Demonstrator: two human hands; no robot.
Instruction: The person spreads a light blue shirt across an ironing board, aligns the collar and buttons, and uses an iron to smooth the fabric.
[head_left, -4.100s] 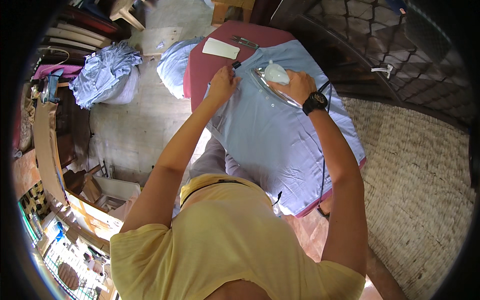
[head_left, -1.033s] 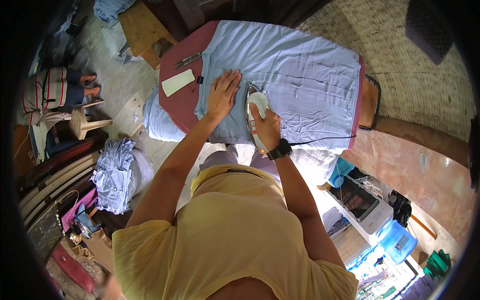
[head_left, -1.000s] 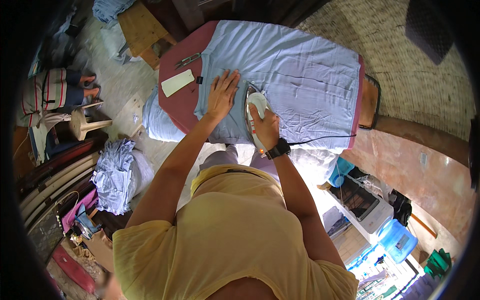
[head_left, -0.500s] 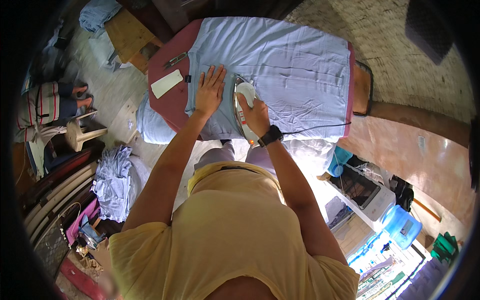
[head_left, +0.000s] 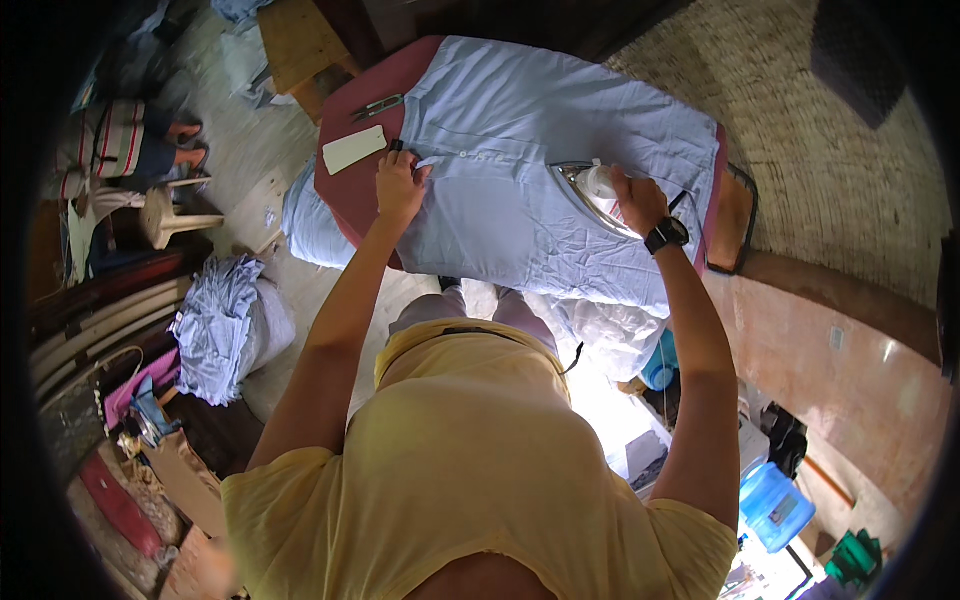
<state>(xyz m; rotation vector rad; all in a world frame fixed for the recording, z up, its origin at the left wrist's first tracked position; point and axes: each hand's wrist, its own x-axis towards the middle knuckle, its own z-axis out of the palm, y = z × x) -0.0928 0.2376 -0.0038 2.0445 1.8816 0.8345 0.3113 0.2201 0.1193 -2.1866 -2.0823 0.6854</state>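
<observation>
Head view showed a light-blue garment (head_left: 480,220) spread over a maroon desk (head_left: 348,195); the right grip (head_left: 637,203) was closed around a white iron (head_left: 597,186) on the garment's right part, while the left grip (head_left: 402,185) touched its left edge, whether pinching cloth I could not tell; at that edge sat a dark label (head_left: 396,145), too small to read, with a white card (head_left: 353,150) and snips (head_left: 377,108) just beyond

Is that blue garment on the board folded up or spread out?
Spread out: the blue garment lies across most of the red board, its white buttons facing up.
</observation>
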